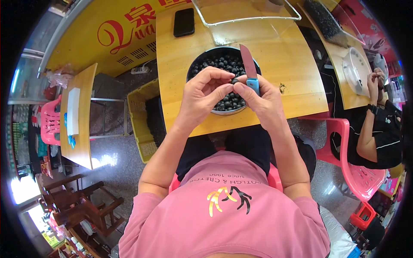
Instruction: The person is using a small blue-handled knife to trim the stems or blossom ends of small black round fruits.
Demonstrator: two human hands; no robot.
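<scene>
Both my hands meet over a round metal bowl [189,71] filled with small black round fruits or nuts [221,63]. My left hand [205,93] is closed, its thumb and fingertips pinching one dark round piece [234,81]. The thumb of my right hand [263,102] touches or nearly touches that same piece. Tucked in the fingers of my right hand is a knife [253,85] with a blue handle, its broad reddish-brown blade pointing away from me. The exact contact at the fingertips is partly hidden.
The bowl stands on a wooden table [297,69] with a black phone [184,22] and a clear white-rimmed bin [249,20]. A yellow crate [144,129] is on the floor at left. At right, another person's hands [375,81] work beside a white basin [356,71], near a pink chair [363,176].
</scene>
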